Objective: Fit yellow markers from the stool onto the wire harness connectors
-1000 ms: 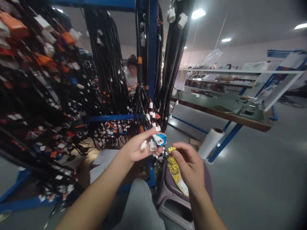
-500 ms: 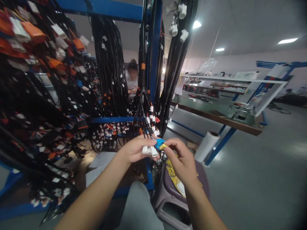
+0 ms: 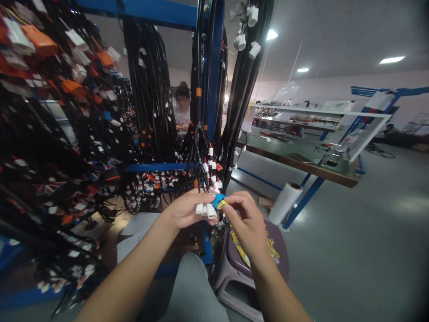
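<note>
My left hand [image 3: 187, 209] is closed around a blue connector [image 3: 218, 197] at the end of a black wire harness [image 3: 198, 107]. Several white connectors [image 3: 210, 211] poke out beneath its thumb. A small yellow piece [image 3: 221, 204] sits at the open face of the blue connector. The thumb and forefinger of my right hand [image 3: 247, 219] pinch at that yellow piece, touching it against the connector. How deep it sits in the connector I cannot tell. More yellow pieces [image 3: 273, 250] lie loose on a purple stool [image 3: 279, 235] below my right hand.
Thick bundles of black harnesses [image 3: 147, 89] with white and orange connectors hang from a blue frame [image 3: 147, 13]. To the right stand a workbench [image 3: 295, 165] and a white roll [image 3: 286, 203]. Behind the harnesses is another person [image 3: 182, 109].
Both hands shift slightly left in view as the camera turns. The blue connector is tilted a little, and more of the yellow piece shows at its face.
</note>
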`<state>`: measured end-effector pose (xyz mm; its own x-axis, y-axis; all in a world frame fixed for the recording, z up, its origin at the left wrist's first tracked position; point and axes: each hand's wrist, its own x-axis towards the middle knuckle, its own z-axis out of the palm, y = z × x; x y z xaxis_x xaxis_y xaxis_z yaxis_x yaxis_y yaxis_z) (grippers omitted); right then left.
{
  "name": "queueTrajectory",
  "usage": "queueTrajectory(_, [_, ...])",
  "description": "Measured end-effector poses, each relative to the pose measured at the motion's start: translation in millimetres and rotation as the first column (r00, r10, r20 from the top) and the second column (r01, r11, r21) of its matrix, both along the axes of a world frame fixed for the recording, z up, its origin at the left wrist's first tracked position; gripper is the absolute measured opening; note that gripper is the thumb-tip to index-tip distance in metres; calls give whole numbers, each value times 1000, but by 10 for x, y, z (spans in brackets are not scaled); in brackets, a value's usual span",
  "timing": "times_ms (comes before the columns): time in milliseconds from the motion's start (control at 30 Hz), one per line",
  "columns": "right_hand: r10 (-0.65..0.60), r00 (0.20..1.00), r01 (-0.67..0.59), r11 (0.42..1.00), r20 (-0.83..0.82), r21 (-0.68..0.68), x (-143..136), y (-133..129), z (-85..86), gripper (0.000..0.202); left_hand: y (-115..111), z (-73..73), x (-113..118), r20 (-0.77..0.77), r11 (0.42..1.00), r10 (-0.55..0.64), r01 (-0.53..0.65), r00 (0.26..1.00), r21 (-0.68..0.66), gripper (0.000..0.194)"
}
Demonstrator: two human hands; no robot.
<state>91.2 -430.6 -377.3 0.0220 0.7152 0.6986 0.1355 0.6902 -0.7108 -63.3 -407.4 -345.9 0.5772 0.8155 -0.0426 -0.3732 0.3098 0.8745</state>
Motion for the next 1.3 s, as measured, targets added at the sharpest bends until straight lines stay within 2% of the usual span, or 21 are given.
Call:
queueTrajectory(167, [104, 985, -124, 982, -140, -143, -27, 29, -30, 16, -15, 7, 7, -1, 1000, -10, 10, 1000, 13, 26])
queueTrajectory(367, [319, 926, -359, 911, -201, -205, -4, 67, -31, 18, -42, 0, -23, -5, 1000, -22, 22, 1000, 15, 27])
queueTrajectory(433, [355, 907, -401, 892, -229, -207, -8, 73, -31, 17, -41, -11, -35, -21, 1000, -23, 23, 1000, 3, 28])
queueTrajectory(500, [334, 917, -375, 909, -218, -182, -23, 69, -36, 15, -41, -22, -36, -24, 1000, -19, 19, 1000, -8, 31])
queueTrajectory(600, [222, 959, -244, 963, -176, -111, -60, 51, -64, 13, -48, -31, -16, -1, 1000, -14, 14, 1000, -18, 33])
queueTrajectory(700, [130, 974, -150, 984, -187, -96, -97, 40, -98, 12, -49, -41, -1, 20, 999, -30, 31, 999, -42, 32])
queueTrajectory(800, [196, 956, -238, 953, -219, -188, -108, 45, -92, 10, -29, -70, -21, 33, 995, -75, 77, 997, -70, 33])
queueTrajectory(900, [283, 936, -331, 910, -208, -251, -97, 48, -43, 14, -3, -105, -58, 33, 994, -65, 68, 997, -86, 35])
queueTrajectory(1033, [262, 941, -306, 928, -212, -211, -110, 52, -16, 16, -12, -108, -67, 9, 996, -47, 48, 999, -70, 30])
queueTrajectory(1200, [213, 930, -275, 944, -299, -180, -161, 94, -108, 15, -52, -115, -39, -24, 999, -1, 0, 1000, -35, 32])
queueTrajectory(1300, [257, 925, -310, 937, -282, -163, -141, 138, -162, 17, -55, -145, -53, 2, 1000, -2, 2, 1000, -25, 34])
